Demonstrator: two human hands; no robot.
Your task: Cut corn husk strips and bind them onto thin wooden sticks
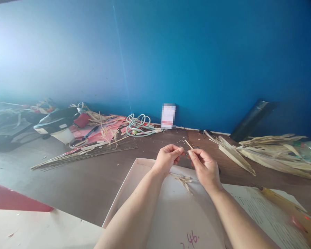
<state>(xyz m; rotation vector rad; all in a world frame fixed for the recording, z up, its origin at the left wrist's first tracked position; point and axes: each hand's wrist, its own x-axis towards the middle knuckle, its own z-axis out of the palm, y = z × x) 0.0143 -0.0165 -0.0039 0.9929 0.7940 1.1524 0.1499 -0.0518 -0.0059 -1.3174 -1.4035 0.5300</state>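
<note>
Over the far edge of a shallow white box (123, 193), my two hands come close together with a small gap between the fingertips. My right hand (204, 167) is closed in a pinch on a thin pale stick (188, 144), whose tip pokes up past the thumb. My left hand (168, 157) is pinched too, with a tiny pale bit at its fingertips that is too small to name. Beneath the hands, a little bunch of dried husk strips (184, 180) lies in the box.
A phone-like upright card (168, 116) leans on the blue wall. Coiled pale cable (138, 124), a red sheet (111, 129) and thin wires (93, 154) lie left. Dried husks (269, 154), a black bar (252, 119) and a yellow tool (287, 207) over a printed sheet (256, 204) are right.
</note>
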